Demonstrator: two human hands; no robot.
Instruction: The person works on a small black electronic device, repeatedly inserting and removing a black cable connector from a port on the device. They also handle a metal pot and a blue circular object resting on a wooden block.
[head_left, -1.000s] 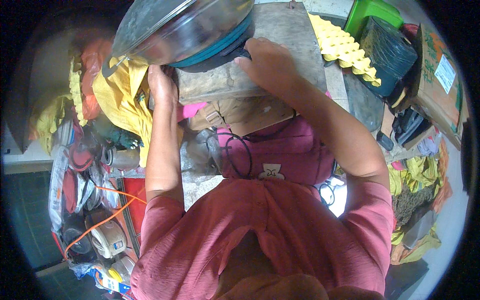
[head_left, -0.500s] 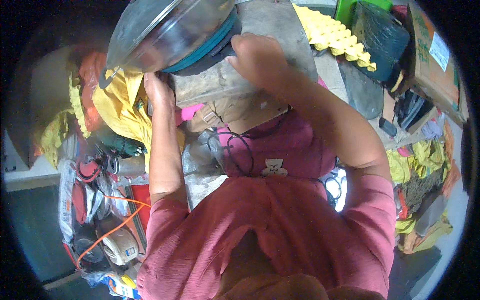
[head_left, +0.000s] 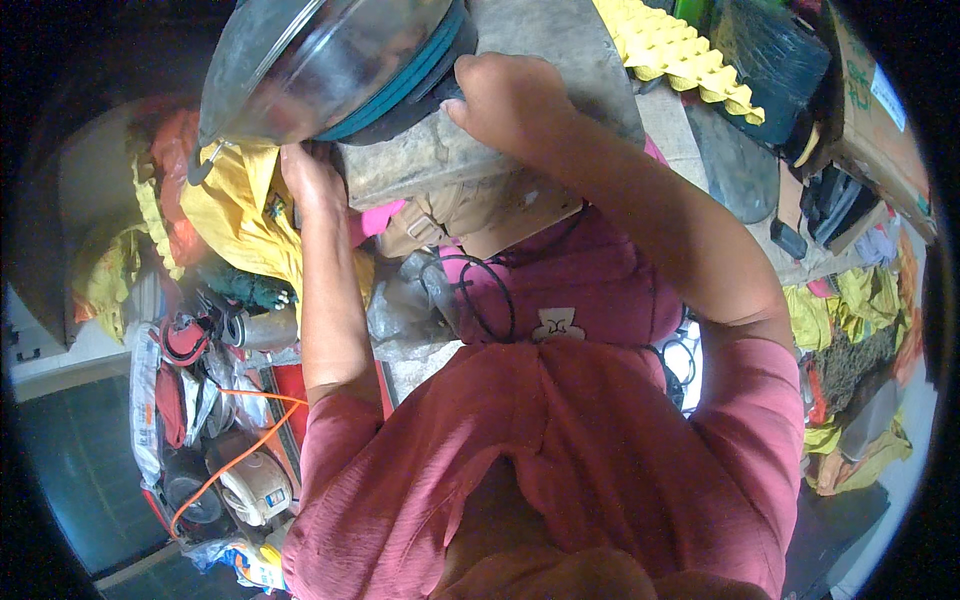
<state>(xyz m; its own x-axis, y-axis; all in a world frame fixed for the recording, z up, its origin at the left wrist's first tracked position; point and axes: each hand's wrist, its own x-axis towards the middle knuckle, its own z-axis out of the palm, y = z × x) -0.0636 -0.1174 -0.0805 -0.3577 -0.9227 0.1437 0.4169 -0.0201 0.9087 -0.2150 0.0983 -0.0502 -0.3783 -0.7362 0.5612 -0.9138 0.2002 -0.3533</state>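
A large glossy, see-through dome-shaped piece [head_left: 330,70] is tilted at the top of the view, with a teal ring [head_left: 405,85] and a black layer beneath it. It rests on a worn grey work surface [head_left: 550,32]. My left hand [head_left: 315,182] is at its lower left edge, its fingers hidden beneath or behind the dome. My right hand [head_left: 510,95] is closed, knuckles up, beside the black layer on the right. What it grips, if anything, is hidden. A dark hook-like end [head_left: 205,165] sticks out at the dome's left.
Yellow cloth [head_left: 235,205] hangs by my left forearm. A yellow egg-crate sheet [head_left: 680,60] and a cardboard box [head_left: 880,130] are at right. Tools and an orange cord [head_left: 240,455] crowd the lower left. A black cable [head_left: 490,300] loops before a magenta cloth [head_left: 620,290].
The dome and my right hand have shifted slightly left and up in the picture. My left hand stays at the dome's edge. The head view has also moved a little.
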